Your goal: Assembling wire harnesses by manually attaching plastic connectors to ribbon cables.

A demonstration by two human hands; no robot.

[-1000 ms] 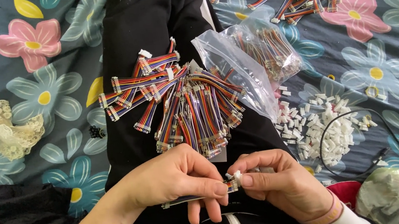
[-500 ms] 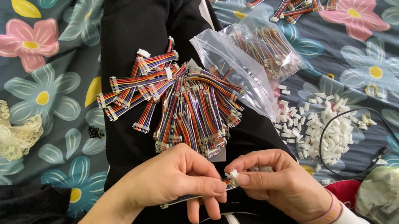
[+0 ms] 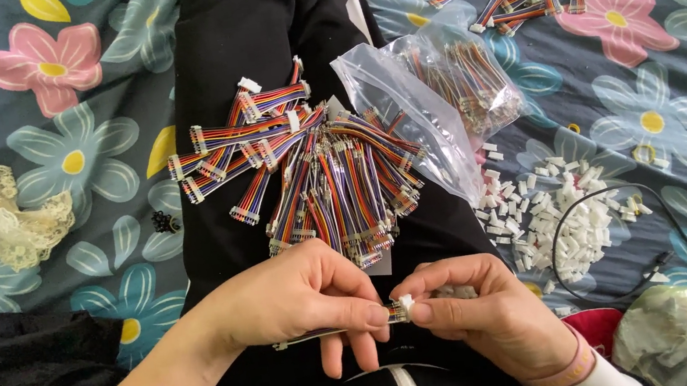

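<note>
Pinched grip, both hands: left hand point(image 3: 300, 300) holds ribbon cable point(image 3: 327, 333) at lower centre; right hand point(image 3: 483, 312) presses white connector point(image 3: 406, 302) to its end. Above: cable pile point(image 3: 314, 170), plastic bag point(image 3: 436, 92), loose connectors point(image 3: 568, 221).

Bright even light, soft shadows, sharp focus
</note>
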